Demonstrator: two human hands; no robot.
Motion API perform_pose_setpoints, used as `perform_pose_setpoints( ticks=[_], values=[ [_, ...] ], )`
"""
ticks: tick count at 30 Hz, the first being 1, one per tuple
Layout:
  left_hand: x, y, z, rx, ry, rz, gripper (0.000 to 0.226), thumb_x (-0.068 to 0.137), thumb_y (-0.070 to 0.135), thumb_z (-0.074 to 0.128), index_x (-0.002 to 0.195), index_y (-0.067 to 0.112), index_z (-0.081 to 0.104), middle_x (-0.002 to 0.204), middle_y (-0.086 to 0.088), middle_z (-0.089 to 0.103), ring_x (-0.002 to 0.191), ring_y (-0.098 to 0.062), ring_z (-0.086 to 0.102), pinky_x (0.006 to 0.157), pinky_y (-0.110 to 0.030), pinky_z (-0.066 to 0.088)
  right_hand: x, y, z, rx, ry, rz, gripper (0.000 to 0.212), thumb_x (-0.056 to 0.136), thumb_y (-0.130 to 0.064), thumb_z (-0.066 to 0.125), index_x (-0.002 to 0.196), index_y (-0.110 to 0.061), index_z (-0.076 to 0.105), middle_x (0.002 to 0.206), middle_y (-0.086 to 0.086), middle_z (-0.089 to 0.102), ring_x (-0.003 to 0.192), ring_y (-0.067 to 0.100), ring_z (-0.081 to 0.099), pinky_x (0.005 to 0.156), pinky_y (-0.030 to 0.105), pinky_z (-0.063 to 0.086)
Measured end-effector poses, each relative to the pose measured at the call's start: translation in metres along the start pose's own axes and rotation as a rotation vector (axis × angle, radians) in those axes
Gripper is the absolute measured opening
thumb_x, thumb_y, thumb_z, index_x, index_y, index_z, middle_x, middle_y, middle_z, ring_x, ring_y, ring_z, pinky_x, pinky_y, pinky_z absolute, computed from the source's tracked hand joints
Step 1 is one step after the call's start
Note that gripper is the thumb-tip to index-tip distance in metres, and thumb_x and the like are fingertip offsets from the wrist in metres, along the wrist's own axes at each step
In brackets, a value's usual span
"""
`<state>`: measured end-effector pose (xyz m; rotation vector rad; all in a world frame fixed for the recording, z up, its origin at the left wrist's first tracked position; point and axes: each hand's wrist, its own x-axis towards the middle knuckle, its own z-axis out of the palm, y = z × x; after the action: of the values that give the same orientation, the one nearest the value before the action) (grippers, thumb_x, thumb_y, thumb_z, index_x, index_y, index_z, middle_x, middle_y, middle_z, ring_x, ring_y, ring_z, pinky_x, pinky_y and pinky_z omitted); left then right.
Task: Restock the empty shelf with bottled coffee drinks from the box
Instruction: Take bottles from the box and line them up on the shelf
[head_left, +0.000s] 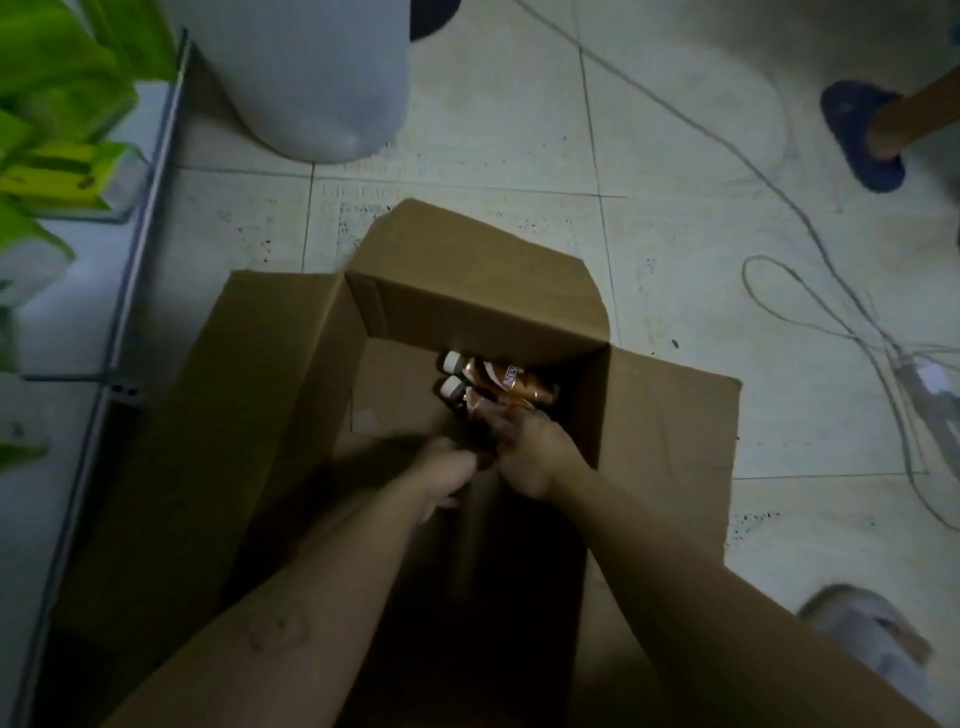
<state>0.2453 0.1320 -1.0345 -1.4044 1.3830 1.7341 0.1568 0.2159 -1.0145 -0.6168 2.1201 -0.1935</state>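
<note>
Head camera: an open cardboard box (291, 395) sits on a tiled floor (675, 249) beside a shelf (130, 270). At the box's far end, the farther bottle (498, 375) and nearer bottle (460, 397) lie on their sides, white caps pointing left. The right hand (535, 457) curls its fingers over the nearer bottle. The left hand (441, 470) is blurred just beside it, and its grip cannot be told.

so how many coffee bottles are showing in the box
2. Both lie on their sides at the far end of the box, caps left: the far bottle against the wall, the near bottle partly under the right hand. Others may be hidden.
</note>
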Motion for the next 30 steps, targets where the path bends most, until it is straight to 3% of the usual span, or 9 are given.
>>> perform_pose_setpoints(
  ticks=[3,6,9,11,13,16,20,25,30],
  values=[
    [0.032,0.001,0.001,-0.071,0.005,0.026,0.029,0.092,0.026,0.061,0.119,0.017,0.056,0.097,0.001,0.062,0.096,-0.018,0.057,0.079,-0.032,0.047,0.025,0.005,0.012,-0.025,-0.017,0.076,0.062,0.088,-0.026,0.054,0.145,-0.034,0.033,0.153,0.010,0.030,0.137,0.031,0.034,0.113,0.043,0.032],
    [0.055,-0.006,0.003,-0.169,0.048,-0.004,0.013,0.089,0.032,0.064,0.098,0.027,0.056,0.091,0.006,0.060,0.085,-0.013,0.057,0.077,-0.032,0.048,0.040,0.009,0.013,-0.075,0.004,0.159,0.052,0.084,-0.028,0.063,0.132,-0.020,0.046,0.133,0.008,0.048,0.123,0.028,0.049,0.103,0.039,0.044],
    [0.069,-0.024,0.005,-0.252,0.197,0.007,0.046,0.076,0.036,0.075,0.117,0.024,0.057,0.108,-0.002,0.066,0.099,-0.023,0.063,0.090,-0.041,0.051,0.054,0.002,0.006,0.052,0.026,0.165,0.026,0.083,-0.021,0.065,0.109,-0.020,0.060,0.105,0.002,0.064,0.101,0.021,0.063,0.087,0.037,0.054],
    [0.069,-0.034,0.006,-0.229,0.265,0.025,0.077,0.065,0.041,0.083,0.130,0.022,0.047,0.124,-0.002,0.058,0.110,-0.027,0.058,0.095,-0.043,0.049,0.061,-0.001,0.002,-0.031,0.196,0.120,0.039,0.083,-0.016,0.066,0.121,-0.019,0.056,0.121,0.006,0.058,0.114,0.024,0.057,0.095,0.039,0.051],
    [0.064,-0.042,0.000,-0.187,0.257,0.031,0.096,0.055,0.044,0.087,0.136,0.022,0.040,0.130,-0.003,0.050,0.114,-0.029,0.054,0.084,-0.043,0.055,0.068,0.000,0.001,-0.181,0.303,0.082,0.058,0.081,-0.017,0.067,0.135,-0.018,0.044,0.135,0.009,0.045,0.125,0.028,0.045,0.104,0.040,0.043],
    [0.066,-0.056,-0.010,-0.144,0.282,0.047,0.092,0.065,0.017,0.087,0.140,0.021,0.035,0.133,-0.005,0.048,0.116,-0.031,0.053,0.054,-0.025,0.054,0.077,0.003,0.004,-0.472,0.263,0.061,0.067,0.080,-0.027,0.070,0.138,-0.018,0.037,0.137,0.011,0.039,0.125,0.029,0.039,0.104,0.039,0.038],
    [0.071,-0.063,-0.018,-0.131,0.304,0.060,0.093,0.067,0.010,0.085,0.142,0.023,0.031,0.137,-0.003,0.044,0.119,-0.032,0.051,0.051,-0.025,0.053,0.086,0.000,0.010,-0.625,0.276,0.111,0.062,0.085,-0.032,0.068,0.136,-0.015,0.037,0.135,0.013,0.037,0.122,0.030,0.041,0.099,0.038,0.039],
    [0.070,-0.066,-0.020,-0.094,0.306,0.063,0.095,0.061,0.022,0.088,0.140,0.027,0.035,0.136,-0.005,0.047,0.122,-0.030,0.050,0.092,-0.050,0.051,0.092,0.003,0.031,-0.582,0.133,0.195,0.085,0.078,-0.032,0.076,0.143,-0.013,0.024,0.140,0.014,0.036,0.126,0.030,0.042,0.092,0.037,0.046],
    [0.075,-0.070,-0.034,-0.113,0.249,0.076,0.094,0.061,0.018,0.088,0.140,0.023,0.036,0.132,-0.002,0.054,0.119,-0.024,0.054,0.101,-0.047,0.044,0.081,0.009,0.045,-0.221,0.014,0.286,0.099,0.073,-0.038,0.080,0.149,-0.015,0.021,0.142,0.014,0.039,0.126,0.029,0.046,0.096,0.038,0.048]
  ],
)
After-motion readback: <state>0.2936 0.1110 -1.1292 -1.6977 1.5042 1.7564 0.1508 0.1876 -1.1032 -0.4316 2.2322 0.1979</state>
